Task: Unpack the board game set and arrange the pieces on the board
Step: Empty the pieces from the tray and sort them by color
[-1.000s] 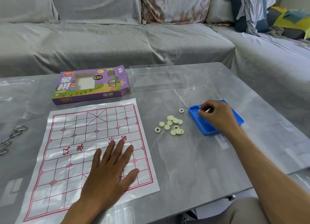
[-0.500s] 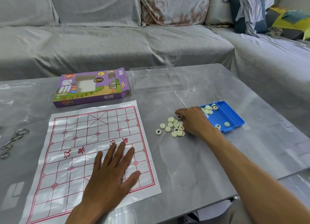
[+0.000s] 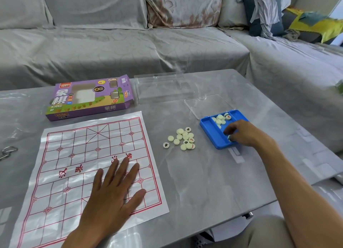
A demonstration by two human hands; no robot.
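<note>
**Right hand in blue tray, left hand flat on board**

Head view. Grey table [image 3: 213, 182] with a paper xiangqi board [image 3: 74, 154] spread at near left, red grid and red characters, no pieces on it. The left hand [image 3: 113, 194] lies palm down on the board's near right part, fingers straight and slightly spread, thumb out to the right; it presses the sheet, grips nothing.

Right of the board, on bare tabletop, a loose cluster of pieces [image 3: 182, 139]: small cream discs, some face up with black or red characters, some blank side up. One disc sits a little apart at the cluster's left edge.

Further right, the blue tray [image 3: 209, 130], open, with a divider making compartments. More discs lie in its far compartment. The right hand [image 3: 243, 133] reaches in from the right over the tray's near right part, fingers curled down. A small piece [image 3: 229, 136] shows at the fingertips at the tray's near edge, apparently pinched, though the grip itself is partly hidden by the hand.

A clear lid [image 3: 207, 104] lies flat just beyond the tray, touching or nearly touching its far edge. A second clear plastic cover [image 3: 161, 88] lies farther back, centre. The purple game box [image 3: 87, 97] lies flat beyond the board, right end flap open.

Metal rings [image 3: 8, 152] at far left edge of the table. Grey covered sofa [image 3: 130, 49] behind, cushions and clothes heaped at far right.
</note>
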